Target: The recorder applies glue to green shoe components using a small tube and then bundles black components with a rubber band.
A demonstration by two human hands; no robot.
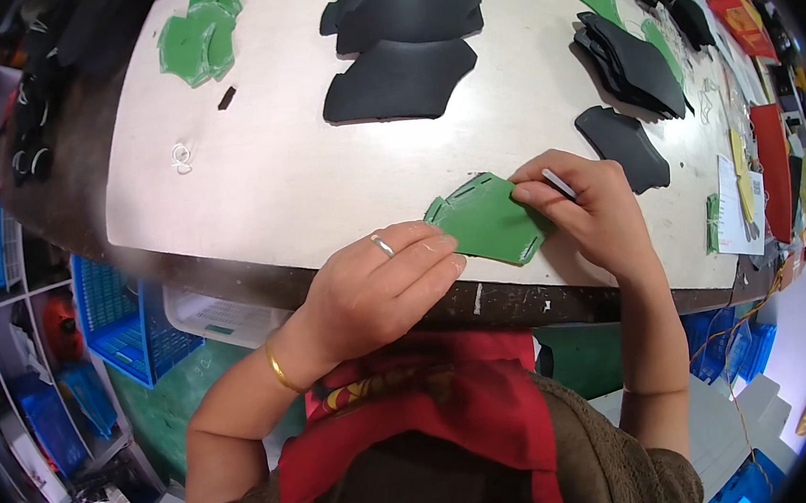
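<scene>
Watching the feed from my end: the big pale table [252, 169] is my landmark for everything. Toward its far edge there's a stack of black cut pieces [404, 45], a pile of green pieces [202, 34] at the far left corner, and more black pieces [631, 64] along the right side. At the near edge, almost overhanging it, sits the green template [487, 220], a flat cut shape with small slots. The left hand [378, 292] lies flat on its near-left corner, fingers straight, pinning it down, not gripping. The right hand [591, 206] is curled over its right edge, fingers closed on a thin silvery pen [558, 183]. My guess is it's marking or tracing, so I'd keep that left hand pressing firmly so the template can't slide, and keep the pen tight against the edge
</scene>
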